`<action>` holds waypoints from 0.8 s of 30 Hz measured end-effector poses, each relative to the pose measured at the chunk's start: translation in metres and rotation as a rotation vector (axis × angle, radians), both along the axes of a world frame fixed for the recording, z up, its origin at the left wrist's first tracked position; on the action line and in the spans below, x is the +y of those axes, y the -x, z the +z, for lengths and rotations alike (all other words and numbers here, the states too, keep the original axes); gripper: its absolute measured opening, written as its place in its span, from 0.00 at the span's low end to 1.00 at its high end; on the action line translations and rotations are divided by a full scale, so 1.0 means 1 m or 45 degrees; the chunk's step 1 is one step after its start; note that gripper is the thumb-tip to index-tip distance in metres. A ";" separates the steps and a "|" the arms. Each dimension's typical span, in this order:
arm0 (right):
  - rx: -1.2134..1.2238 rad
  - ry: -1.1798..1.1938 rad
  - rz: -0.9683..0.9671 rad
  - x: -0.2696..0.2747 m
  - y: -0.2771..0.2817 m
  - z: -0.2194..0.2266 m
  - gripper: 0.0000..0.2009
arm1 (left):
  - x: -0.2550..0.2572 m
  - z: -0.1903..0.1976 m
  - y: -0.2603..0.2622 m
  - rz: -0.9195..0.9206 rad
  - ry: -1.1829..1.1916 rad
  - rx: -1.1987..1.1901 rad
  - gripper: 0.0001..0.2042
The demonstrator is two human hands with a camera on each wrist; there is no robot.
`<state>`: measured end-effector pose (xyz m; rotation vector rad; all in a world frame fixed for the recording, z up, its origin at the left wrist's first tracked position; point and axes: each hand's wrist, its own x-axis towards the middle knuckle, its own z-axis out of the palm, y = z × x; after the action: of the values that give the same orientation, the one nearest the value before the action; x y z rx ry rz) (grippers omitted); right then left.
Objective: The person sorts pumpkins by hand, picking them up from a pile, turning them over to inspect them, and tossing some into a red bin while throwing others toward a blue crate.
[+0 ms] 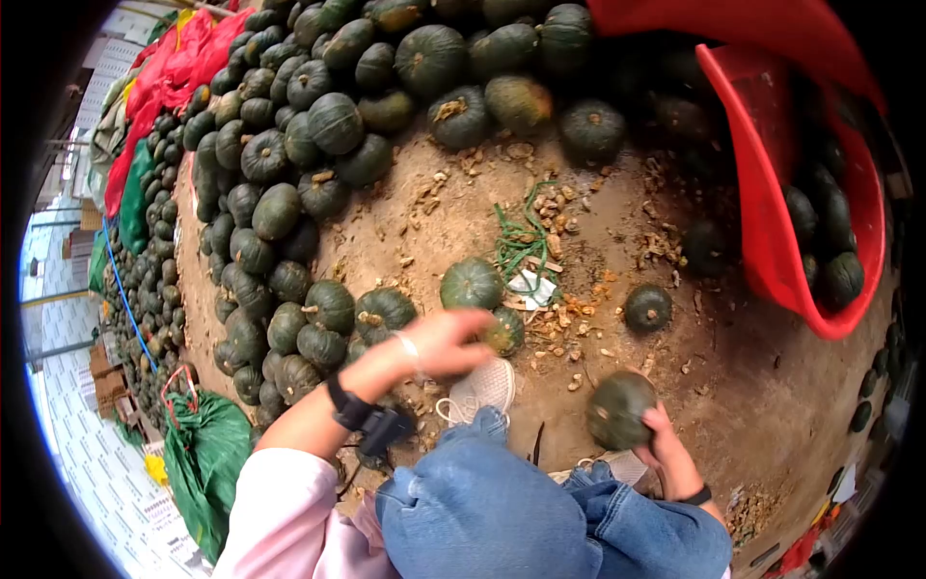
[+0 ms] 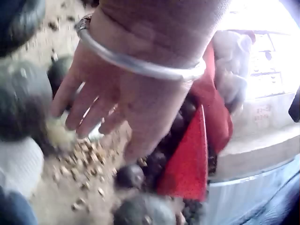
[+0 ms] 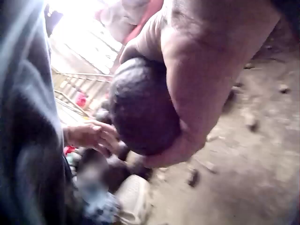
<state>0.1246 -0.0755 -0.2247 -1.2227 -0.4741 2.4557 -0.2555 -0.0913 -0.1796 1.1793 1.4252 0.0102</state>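
My right hand point(image 1: 666, 439) grips a dark green pumpkin point(image 1: 617, 410), held near my right knee. In the right wrist view, thumb and fingers curl round the sides of this pumpkin point(image 3: 143, 110). Nothing is in my left hand point(image 1: 449, 343), which hovers with loosely spread fingers above my shoe point(image 1: 487, 386); the left wrist view shows the same hand point(image 2: 126, 103) with fingers pointing down. Right by its fingertips is a small green pumpkin with a yellowish patch point(image 1: 505, 331). A larger round pumpkin point(image 1: 472, 284) sits just behind. Another pumpkin point(image 1: 647, 308) lies alone on the dirt floor.
A big heap of pumpkins point(image 1: 275, 212) curves along the left and back. At the right, a red tub point(image 1: 752, 232) lies tipped with pumpkins inside. Green twine point(image 1: 521, 236) and dry scraps point(image 1: 555, 333) litter the floor. A green sack point(image 1: 203, 454) stands at the left.
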 end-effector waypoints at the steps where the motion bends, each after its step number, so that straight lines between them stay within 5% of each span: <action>1: -0.071 0.180 -0.075 -0.017 -0.035 -0.005 0.48 | -0.019 -0.009 0.028 0.184 -0.204 0.278 0.32; 3: -0.164 0.238 -0.251 -0.024 -0.093 -0.001 0.46 | -0.047 -0.019 0.084 0.101 -0.473 0.802 0.32; 5: -0.305 0.332 -0.496 -0.018 -0.144 0.021 0.43 | -0.072 -0.030 0.112 0.113 -0.267 0.956 0.31; 8: -0.158 0.288 -0.908 0.007 -0.169 0.054 0.44 | -0.099 -0.051 0.136 0.339 -0.290 0.748 0.31; 11: 0.050 0.071 -0.940 0.024 -0.169 0.065 0.45 | -0.087 -0.037 0.126 0.452 -0.231 0.671 0.28; 12: 0.051 -0.040 -0.912 0.027 -0.168 0.059 0.47 | -0.097 -0.048 0.129 0.643 -0.302 0.535 0.24; 14: 0.099 -0.170 -0.853 0.037 -0.147 0.056 0.48 | -0.141 -0.112 0.183 0.643 -0.448 0.530 0.18; 20: 0.593 -0.005 -0.779 0.052 -0.097 0.054 0.46 | -0.137 -0.107 0.182 0.352 -0.595 0.545 0.14; 21: 0.583 0.008 -0.805 0.053 -0.094 0.055 0.46 | -0.128 -0.087 0.166 0.533 -0.315 0.559 0.15; 24: 0.496 0.039 -0.902 0.049 -0.092 0.058 0.45 | -0.126 -0.094 0.171 0.607 -0.482 0.490 0.16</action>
<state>0.2162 -0.0263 -0.1666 -0.7125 0.1014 1.9963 -0.4267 -0.2175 -0.2739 1.1524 2.0881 0.4205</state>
